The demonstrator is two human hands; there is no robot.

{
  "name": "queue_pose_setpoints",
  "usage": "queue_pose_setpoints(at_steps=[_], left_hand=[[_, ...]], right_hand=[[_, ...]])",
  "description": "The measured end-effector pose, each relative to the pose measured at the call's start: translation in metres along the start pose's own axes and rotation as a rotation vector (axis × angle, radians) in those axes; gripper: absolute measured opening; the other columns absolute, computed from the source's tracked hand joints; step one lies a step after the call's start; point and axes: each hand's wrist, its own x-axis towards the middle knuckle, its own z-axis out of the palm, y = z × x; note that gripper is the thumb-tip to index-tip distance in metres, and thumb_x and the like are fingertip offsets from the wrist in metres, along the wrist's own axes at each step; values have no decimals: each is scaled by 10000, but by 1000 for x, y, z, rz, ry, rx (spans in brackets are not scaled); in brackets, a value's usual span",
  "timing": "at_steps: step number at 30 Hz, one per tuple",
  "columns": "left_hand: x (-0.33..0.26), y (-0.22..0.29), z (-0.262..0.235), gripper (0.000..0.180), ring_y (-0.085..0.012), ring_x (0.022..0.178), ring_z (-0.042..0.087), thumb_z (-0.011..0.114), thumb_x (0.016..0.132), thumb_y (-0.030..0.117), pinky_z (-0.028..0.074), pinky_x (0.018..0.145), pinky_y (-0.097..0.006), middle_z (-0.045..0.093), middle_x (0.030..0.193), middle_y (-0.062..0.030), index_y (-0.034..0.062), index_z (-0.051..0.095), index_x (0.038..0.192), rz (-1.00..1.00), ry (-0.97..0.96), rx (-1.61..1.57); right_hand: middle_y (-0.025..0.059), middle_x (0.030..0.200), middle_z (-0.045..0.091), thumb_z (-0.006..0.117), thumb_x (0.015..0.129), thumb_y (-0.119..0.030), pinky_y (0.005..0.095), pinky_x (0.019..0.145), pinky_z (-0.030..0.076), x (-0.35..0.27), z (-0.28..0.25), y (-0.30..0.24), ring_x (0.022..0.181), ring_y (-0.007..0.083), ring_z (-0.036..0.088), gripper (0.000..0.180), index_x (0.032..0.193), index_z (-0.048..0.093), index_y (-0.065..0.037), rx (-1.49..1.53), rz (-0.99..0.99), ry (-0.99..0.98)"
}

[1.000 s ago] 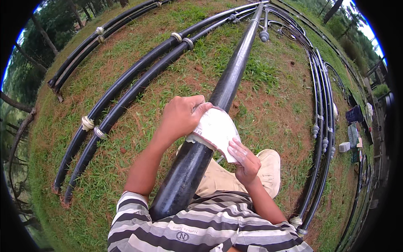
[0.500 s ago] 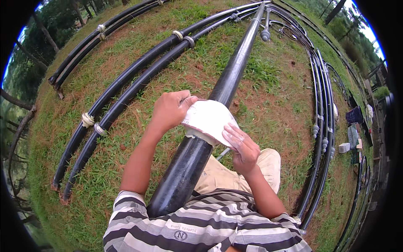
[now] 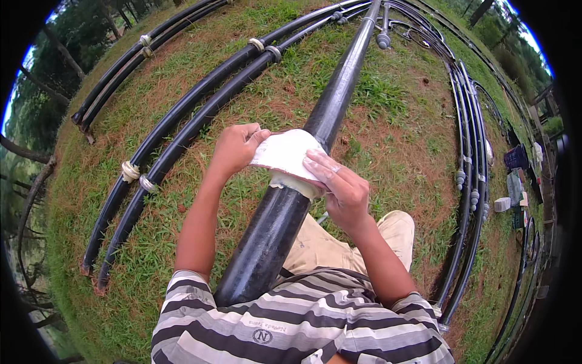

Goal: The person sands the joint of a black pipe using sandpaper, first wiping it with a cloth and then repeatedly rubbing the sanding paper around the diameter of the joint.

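Observation:
A thick black pole (image 3: 260,242) runs from my lap away toward the far end of the grass. Around it sits a lumpy, cream-coloured band (image 3: 295,184). A white-backed sheet with a reddish-brown edge (image 3: 280,153), looking like sandpaper, is curved over the pole just beyond the visible part of that band. My left hand (image 3: 235,148) pinches the sheet's left end between thumb and fingers. On its right side, my right hand (image 3: 344,187) grips the sheet, white-dusted fingers pressed on top and the thumb hidden. The sheet's underside is out of sight.
Pairs of black poles with pale collars (image 3: 227,91) lie on the grass to the left. Thinner poles with grey knobbed ends (image 3: 465,164) lie at right. Farther right are a dark bucket (image 3: 516,158) and a white block (image 3: 502,204). Trees stand behind.
Both hands have shifted slightly with the sheet, the right one coming farther up over its top. More of the cream band shows below the sheet.

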Motion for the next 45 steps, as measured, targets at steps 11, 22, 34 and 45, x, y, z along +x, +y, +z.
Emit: queue_pose_setpoints(at_steps=[11,22,34,45], left_hand=[[4,19,-10,375,-389,719,695,647,1015,450,510,666,-513,692,731,-164,112,713,866,-29,16,218],[-12,50,0,408,-282,544,555,681,1021,365,421,569,-427,562,598,-156,29,652,791,148,104,174],[25,73,-25,371,-100,583,509,725,1010,312,414,560,-350,552,602,-50,16,656,797,214,136,105],[36,49,-40,373,-44,615,505,714,1043,305,395,556,-293,641,673,12,16,694,808,98,109,-534]], right_hand=[[171,1275,750,717,795,93,435,1037,581,-3,-9,1,1242,335,709,438,1222,752,3,-10,64,-4],[184,1189,779,706,852,35,455,1048,575,-45,-12,16,1221,371,717,345,1188,777,-4,-34,3,113],[187,1106,794,696,882,98,428,970,609,-28,-33,10,1139,367,755,281,1140,774,19,-36,52,156],[178,1177,791,826,876,-89,406,1030,572,56,-67,-12,1135,319,763,408,1253,723,28,7,-49,-53]])
